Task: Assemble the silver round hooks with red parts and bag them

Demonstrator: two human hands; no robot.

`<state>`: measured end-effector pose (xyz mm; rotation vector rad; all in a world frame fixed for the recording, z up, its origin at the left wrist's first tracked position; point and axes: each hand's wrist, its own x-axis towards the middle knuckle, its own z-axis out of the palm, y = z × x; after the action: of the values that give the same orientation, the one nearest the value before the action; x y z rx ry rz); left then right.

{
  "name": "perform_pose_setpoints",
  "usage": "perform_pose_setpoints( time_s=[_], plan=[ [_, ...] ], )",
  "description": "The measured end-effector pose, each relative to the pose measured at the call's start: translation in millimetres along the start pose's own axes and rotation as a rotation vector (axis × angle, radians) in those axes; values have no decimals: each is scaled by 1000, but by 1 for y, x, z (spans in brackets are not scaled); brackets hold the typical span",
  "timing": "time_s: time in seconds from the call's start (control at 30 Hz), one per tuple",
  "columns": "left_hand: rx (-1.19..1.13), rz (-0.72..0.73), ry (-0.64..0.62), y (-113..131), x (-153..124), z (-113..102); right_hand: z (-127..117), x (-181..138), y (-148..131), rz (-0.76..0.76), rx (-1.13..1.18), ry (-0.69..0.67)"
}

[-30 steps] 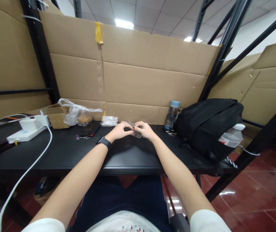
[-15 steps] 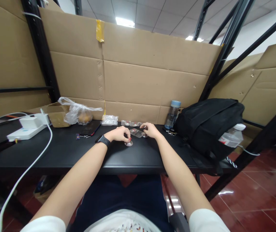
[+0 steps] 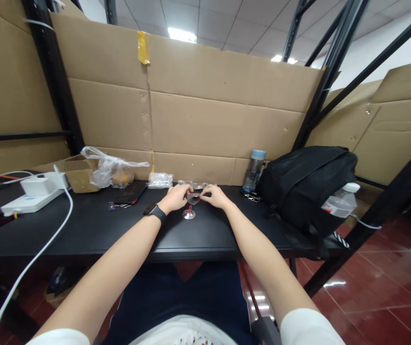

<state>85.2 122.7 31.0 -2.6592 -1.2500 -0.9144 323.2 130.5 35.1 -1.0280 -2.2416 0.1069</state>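
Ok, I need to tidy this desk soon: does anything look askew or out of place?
The black backpack lies slumped at the right end of the table, partly past the edge, a plastic bottle jutting sideways from its pocket. The white cable trails off the front edge. Nothing looks spilled.

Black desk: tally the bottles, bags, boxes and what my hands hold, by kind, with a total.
Black fabric backpack: 1
Clear plastic bottles: 2 (blue-lidded bottle, white-capped bottle in backpack pocket)
Clear plastic bags: 2 (large crumpled bag, small flat bag)
Brown cardboard box: 1
Small clear plastic piece pinched between left hand and right hand: 1
Total: 7
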Motion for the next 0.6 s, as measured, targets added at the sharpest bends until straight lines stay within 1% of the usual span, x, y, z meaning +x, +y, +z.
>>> perform_pose_setpoints(
  time_s=[0.1, 0.23, 0.33, 0.47, 0.6],
  plan=[
    [79, 12, -39, -2, 4, 0, 3, 1, 2, 71, 47, 7],
    [46, -18, -121, 2, 14, 4, 3, 1, 6, 174, 94, 13],
    [14, -88, -106, 4, 16, 4, 1, 1, 9, 242, 139, 18],
    [-86, -213, -76, 3, 15, -1, 0, 1, 12, 385, 299, 25],
    [-143, -304, -59, 4, 14, -1, 4, 1, 9, 412, 376, 29]
  ],
)
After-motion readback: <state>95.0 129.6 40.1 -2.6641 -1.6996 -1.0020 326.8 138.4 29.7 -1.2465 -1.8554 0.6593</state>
